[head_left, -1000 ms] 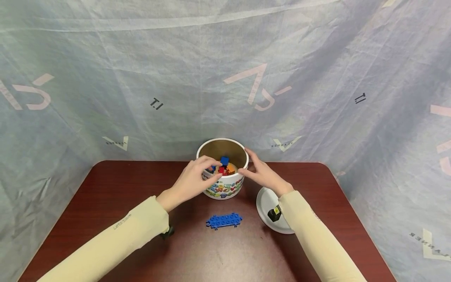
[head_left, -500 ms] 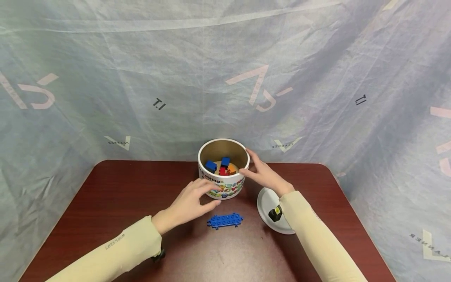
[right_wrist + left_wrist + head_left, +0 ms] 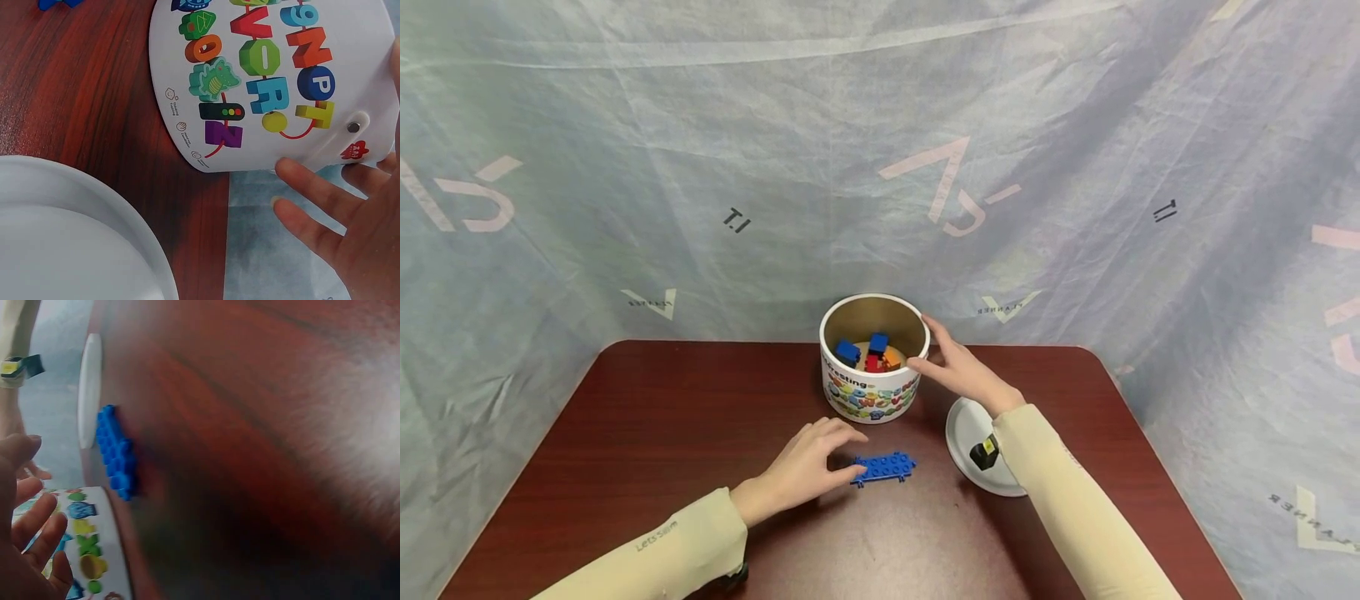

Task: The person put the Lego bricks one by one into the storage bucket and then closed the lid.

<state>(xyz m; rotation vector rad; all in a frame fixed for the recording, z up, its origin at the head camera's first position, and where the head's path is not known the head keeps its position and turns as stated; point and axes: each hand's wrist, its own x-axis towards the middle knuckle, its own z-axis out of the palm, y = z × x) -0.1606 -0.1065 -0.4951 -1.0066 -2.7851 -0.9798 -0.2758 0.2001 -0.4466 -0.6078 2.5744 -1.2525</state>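
Note:
A flat blue studded toy base plate (image 3: 887, 468) lies on the table in front of a printed white bucket (image 3: 874, 403). My left hand (image 3: 805, 468) hovers over the plate's left end, fingers and thumb apart; whether the thumb touches it, I cannot tell. In the left wrist view the plate (image 3: 117, 453) shows beyond the hand, with a gap between them. My right hand (image 3: 966, 375) rests against the bucket's right side, thumb near the rim, fingers fairly straight. Inside the bucket are blue bricks (image 3: 847, 352), a red brick (image 3: 872, 364) and an orange brick (image 3: 891, 359).
A round white lid-like dish (image 3: 961, 437) lies right of the plate, partly under the right forearm. The wooden table (image 3: 700, 400) ends at a grey cloth backdrop (image 3: 775, 275) just behind the bucket. A black wrist camera (image 3: 983, 452) sits at the right cuff.
My left hand has come from above the bucket's opening, down and toward me to the blue plate. The right hand has stayed on the bucket.

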